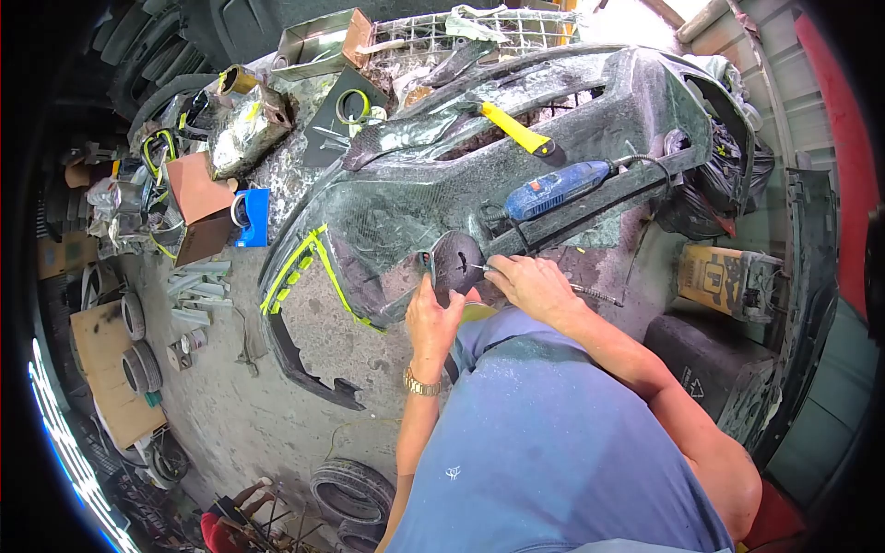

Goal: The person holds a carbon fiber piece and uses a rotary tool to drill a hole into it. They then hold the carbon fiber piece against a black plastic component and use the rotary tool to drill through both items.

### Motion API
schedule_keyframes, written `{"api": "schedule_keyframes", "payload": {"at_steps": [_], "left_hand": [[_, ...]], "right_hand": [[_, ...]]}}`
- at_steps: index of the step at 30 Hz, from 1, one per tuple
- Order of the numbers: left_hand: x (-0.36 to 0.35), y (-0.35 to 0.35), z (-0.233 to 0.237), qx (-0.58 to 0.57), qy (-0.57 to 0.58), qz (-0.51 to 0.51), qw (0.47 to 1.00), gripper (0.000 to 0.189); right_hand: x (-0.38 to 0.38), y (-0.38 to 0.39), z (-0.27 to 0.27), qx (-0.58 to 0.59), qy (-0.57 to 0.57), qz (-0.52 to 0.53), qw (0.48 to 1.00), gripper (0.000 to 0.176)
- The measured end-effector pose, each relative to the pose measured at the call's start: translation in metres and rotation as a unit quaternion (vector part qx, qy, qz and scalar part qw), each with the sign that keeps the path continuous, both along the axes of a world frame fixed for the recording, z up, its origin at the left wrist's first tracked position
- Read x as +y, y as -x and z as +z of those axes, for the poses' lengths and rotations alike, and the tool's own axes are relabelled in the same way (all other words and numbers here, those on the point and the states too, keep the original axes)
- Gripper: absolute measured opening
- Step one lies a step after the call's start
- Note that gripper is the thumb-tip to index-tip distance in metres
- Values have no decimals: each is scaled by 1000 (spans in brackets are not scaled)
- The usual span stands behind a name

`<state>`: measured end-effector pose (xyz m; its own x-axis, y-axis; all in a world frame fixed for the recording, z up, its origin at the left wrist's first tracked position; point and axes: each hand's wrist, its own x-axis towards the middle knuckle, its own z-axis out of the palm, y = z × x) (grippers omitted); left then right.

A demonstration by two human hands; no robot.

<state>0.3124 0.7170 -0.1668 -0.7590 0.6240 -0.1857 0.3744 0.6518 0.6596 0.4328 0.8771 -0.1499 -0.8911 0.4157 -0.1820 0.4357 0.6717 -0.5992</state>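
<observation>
My left hand (431, 321) is closed around the lower edge of a dark, curved plastic piece (452, 258) with a slot cut in it. My right hand (533, 288) grips a thin rotary tool handpiece, mostly hidden by the fingers. Its slender bit (477, 267) points at the slot; whether it touches is too small to tell. A coiled flexible shaft (597, 294) trails out to the right of that hand. Just beyond both hands lies a large dusty car bumper (396, 203). On it rest a blue rotary tool (558, 191) and a yellow-handled tool (516, 129).
Yellow-green tape (323, 258) marks the bumper's left end. A tape roll (352, 106), an open box (323, 44) and clutter lie behind. Tyres (352, 490) sit on the floor at lower left. A cardboard box (724, 281) and black bin (710, 369) stand right. Another person (221, 533) is at bottom left.
</observation>
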Motion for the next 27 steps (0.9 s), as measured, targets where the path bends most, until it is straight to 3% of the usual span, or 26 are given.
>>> {"api": "schedule_keyframes", "payload": {"at_steps": [7, 9, 16, 18, 21, 23, 27], "left_hand": [[-1, -3, -3, 12, -6, -2, 1000, 46], [0, -3, -1, 15, -1, -4, 1000, 46], [0, -6, 0, 44, -7, 3, 999, 44], [-1, -6, 0, 48, -6, 3, 999, 44], [0, -10, 1, 23, -6, 9, 1000, 45], [-4, -13, -10, 5, -97, 33, 995, 39], [-13, -27, -27, -42, -113, 72, 990, 34]], "right_hand": [[2, -1, 5, -53, 47, 5, 997, 28], [1, -2, 1, 0, 1, 11, 1000, 25], [1, -1, 2, 15, 14, 6, 1000, 25], [1, 1, 9, -50, 71, 24, 996, 25], [8, -1, 20, -59, 65, 17, 996, 24], [12, -7, 16, -23, 35, 11, 999, 23], [17, -12, 15, 16, 2, 35, 999, 23]]}}
